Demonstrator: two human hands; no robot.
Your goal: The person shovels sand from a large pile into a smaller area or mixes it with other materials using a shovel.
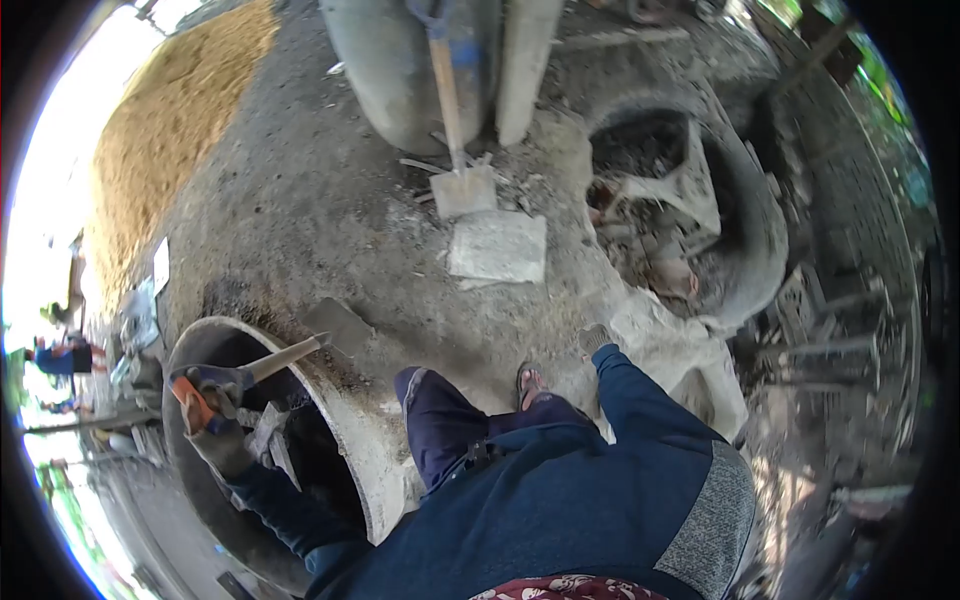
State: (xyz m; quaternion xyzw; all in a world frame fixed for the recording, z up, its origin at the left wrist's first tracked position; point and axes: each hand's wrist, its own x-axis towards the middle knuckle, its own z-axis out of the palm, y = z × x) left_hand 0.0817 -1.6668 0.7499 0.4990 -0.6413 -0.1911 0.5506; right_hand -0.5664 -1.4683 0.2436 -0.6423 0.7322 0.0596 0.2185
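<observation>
My left hand (212, 415), in a grey glove with orange on it, is wrapped round the handle end of a shovel (283, 360). The shovel's wooden shaft crosses the rim of a round pit (350, 450), and its flat metal blade lies on the dirt just beyond. My right hand (597, 338) hangs low near the ground at the right, in a grey glove. It is small in view, and its fingers are too indistinct to make out. My sandalled foot (532, 384) stands between the two hands.
A second shovel (448, 110) leans against a large grey cylinder (385, 70), beside a flat pale slab (498, 247). A broken-edged round pit (740, 230) holds debris at the right. A brown heap (185, 120) rises at the upper left. Another person (62, 358) is far left.
</observation>
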